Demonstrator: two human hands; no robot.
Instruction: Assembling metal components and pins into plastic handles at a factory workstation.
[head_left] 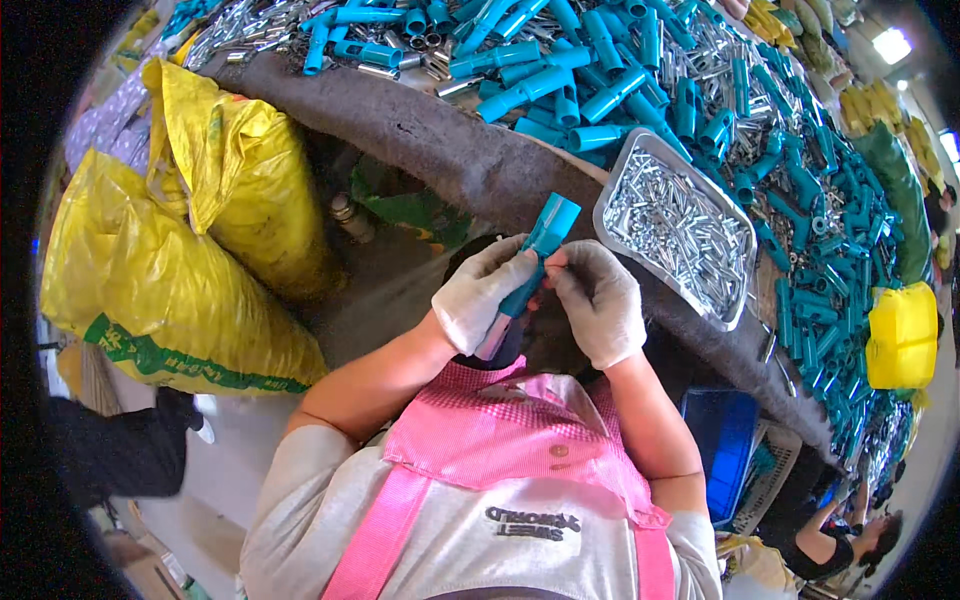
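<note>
In front of my chest, my left hand [478, 292], in a white glove with bare fingertips, is wrapped round a teal plastic tubular handle [553, 222]. The handle tilts, its wide end pointing up and away. A shiny metal tube [493, 338] shows at its lower end, below my palm. My right hand [603, 308], gloved alike, is closed in a pinch against the handle's side. Whatever those fingertips hold is too small or hidden to make out. Just beyond my right hand, a metal tray [738, 318] holds many small silvery pins [675, 225].
A curved bench with a dark padded edge [400, 125] carries heaps of teal handles [600, 90] and metal tubes. Full yellow sacks [180, 270] stand at the left. A yellow container [902, 336] and blue crate [718, 440] are at right. Another person [830, 540] works at lower right.
</note>
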